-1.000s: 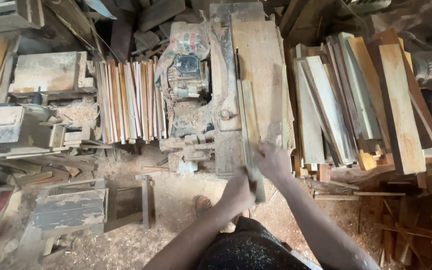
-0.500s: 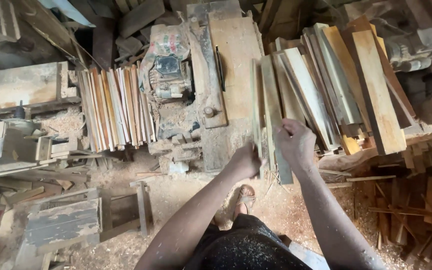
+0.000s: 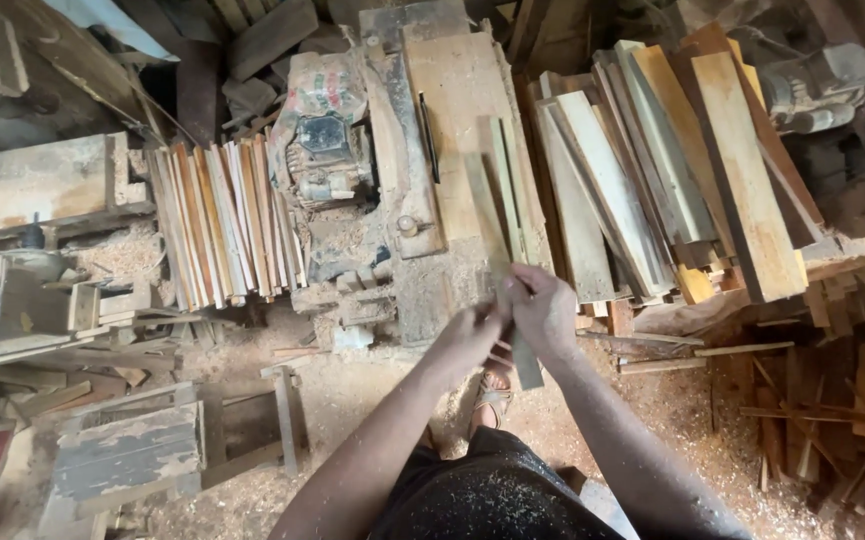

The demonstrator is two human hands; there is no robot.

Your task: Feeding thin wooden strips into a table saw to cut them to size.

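— What do we hold?
— Our left hand (image 3: 467, 335) and right hand (image 3: 544, 312) both close around a narrow wooden slat (image 3: 492, 235), gripping its near end.
— Where does it lie?
— Its far end rests on the workbench board (image 3: 457, 90), beside the stacked planks (image 3: 642, 170).

Both forearms rise from the near edge and converge toward the middle of the scene, bare and dusted with fine specks. The left hand (image 3: 467, 335) is curled, fingers bent inward, knuckles facing up. The right hand (image 3: 544, 312) sits just beside it on the right, touching it, back upward, fingers folded down in a closed grip. Both wrists are nearly straight.
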